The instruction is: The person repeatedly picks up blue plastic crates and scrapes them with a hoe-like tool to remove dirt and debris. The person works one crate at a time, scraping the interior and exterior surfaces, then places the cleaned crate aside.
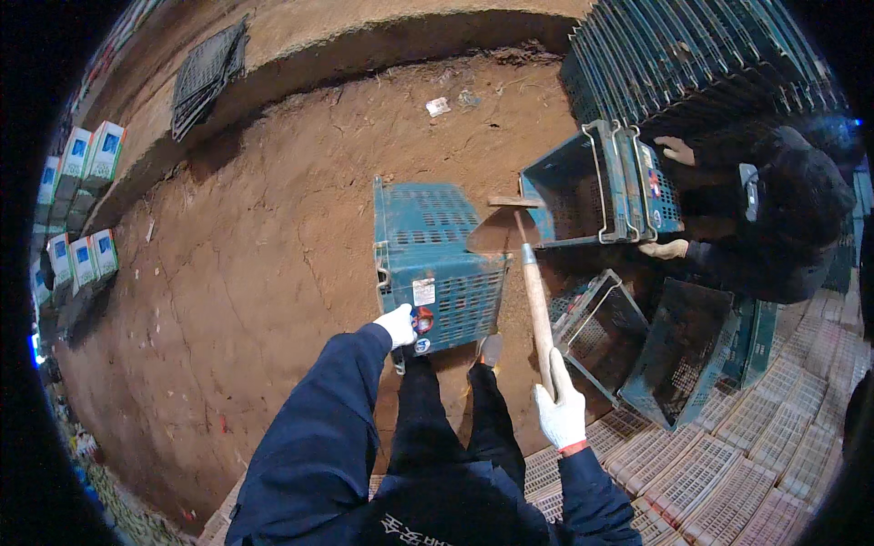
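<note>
A blue-green plastic crate (454,300) with perforated walls and stickers stands on the dirt floor before me, tipped onto its side. My left hand (399,326), in a white knit glove, grips it at its near left edge beside the stickers. In my white-gloved right hand (561,408) is the pale wooden handle of a hoe (537,300). Its rust-brown metal blade (502,233) is at the far right corner of that crate; whether they touch I cannot tell. A short wooden-looking strip (515,202) shows at the blade's far edge.
To the right a co-worker (771,211) in dark clothing holds nested crates (618,184) on their side. Loose crates (676,351) lie nearer. Stacked crates (703,54) rise behind. Pale slatted panels (710,471) cover the floor right. White boxes (82,259) stand left, near a raised ledge (328,48).
</note>
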Demonstrator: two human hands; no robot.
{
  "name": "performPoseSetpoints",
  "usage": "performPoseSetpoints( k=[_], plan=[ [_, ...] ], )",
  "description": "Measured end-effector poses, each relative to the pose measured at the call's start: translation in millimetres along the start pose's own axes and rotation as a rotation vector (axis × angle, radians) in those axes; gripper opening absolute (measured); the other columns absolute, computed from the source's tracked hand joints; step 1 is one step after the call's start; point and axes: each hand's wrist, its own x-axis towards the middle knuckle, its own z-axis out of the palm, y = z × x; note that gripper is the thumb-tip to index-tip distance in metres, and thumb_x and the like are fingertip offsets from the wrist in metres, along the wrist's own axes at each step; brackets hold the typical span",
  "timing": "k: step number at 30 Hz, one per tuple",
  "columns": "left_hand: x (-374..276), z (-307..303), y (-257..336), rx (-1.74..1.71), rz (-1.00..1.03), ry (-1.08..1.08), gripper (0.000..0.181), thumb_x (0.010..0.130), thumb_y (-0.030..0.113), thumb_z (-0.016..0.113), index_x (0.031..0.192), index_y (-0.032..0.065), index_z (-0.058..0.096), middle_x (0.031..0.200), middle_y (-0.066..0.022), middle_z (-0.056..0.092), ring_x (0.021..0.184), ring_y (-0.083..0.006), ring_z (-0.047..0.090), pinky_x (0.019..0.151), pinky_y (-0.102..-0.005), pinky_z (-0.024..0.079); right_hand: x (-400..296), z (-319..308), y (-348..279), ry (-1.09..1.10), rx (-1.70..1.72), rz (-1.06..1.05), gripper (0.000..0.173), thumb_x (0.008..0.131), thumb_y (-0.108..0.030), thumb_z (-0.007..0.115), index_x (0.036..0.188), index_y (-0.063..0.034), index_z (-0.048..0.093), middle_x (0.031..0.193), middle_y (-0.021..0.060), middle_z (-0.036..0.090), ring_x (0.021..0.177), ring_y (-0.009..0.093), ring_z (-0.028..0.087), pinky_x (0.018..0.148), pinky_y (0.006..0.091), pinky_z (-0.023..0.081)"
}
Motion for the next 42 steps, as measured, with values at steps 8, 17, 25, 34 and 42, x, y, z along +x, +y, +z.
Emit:
performPoseSetpoints(
  k=[8,17,25,34,42],
  plan=[
    [9.4,11.8,12.3,-0.045,0.051,-0.037,0.058,0.083,0.020,0.075,0.128,-0.0063,0.051,0.114,-0.0285,0.070,0.107,-0.0421,0.071,0.093,-0.0427,0.055,-6.3,-3.8,-27.6,0.084,-0.021,0.129,0.071,0.094,-0.012,0.068,0.160,-0.0137,0.043,0.128,0.0263,0.069,0.104,0.039,0.075,0.088,0.0401,0.058],
    [-24.7,-28.1,23.4,-0.112,0.016,-0.012,0.053,0.083,0.020,0.075,0.123,-0.0061,0.053,0.114,-0.0295,0.070,0.107,-0.0440,0.070,0.093,-0.0441,0.055,-0.7,6.8,-43.2,0.021,0.037,0.257,0.067,0.090,-0.007,0.071,0.154,-0.0030,0.050,0.145,0.0197,0.064,0.125,0.023,0.067,0.104,0.0330,0.051],
    [-25.6,-37.9,32.9,-0.077,0.035,-0.022,0.054,0.083,0.020,0.074,0.125,-0.0068,0.053,0.115,-0.0301,0.069,0.109,-0.0424,0.070,0.095,-0.0425,0.055,0.7,6.8,-40.1,0.075,0.064,0.190,0.064,0.091,-0.008,0.071,0.153,-0.0033,0.052,0.142,0.0206,0.066,0.124,0.023,0.068,0.103,0.0332,0.052],
    [-21.5,-27.6,21.1,-0.130,0.029,-0.003,0.053,0.082,0.019,0.076,0.122,-0.0053,0.054,0.115,-0.0294,0.069,0.110,-0.0423,0.070,0.095,-0.0429,0.054,-6.8,4.3,-32.2,0.046,-0.061,0.134,0.068,0.093,-0.014,0.069,0.158,-0.0157,0.048,0.129,0.0240,0.069,0.113,0.034,0.073,0.094,0.0386,0.057],
    [-6.9,-15.9,15.0,0.013,0.065,-0.050,0.054,0.082,0.023,0.078,0.119,-0.0052,0.050,0.108,-0.0249,0.068,0.109,-0.0389,0.069,0.093,-0.0400,0.054,-12.2,10.7,-45.3,0.136,0.073,0.180,0.066,0.092,-0.011,0.069,0.155,-0.0048,0.048,0.143,0.0233,0.063,0.127,0.032,0.067,0.104,0.0357,0.051]
  ],
)
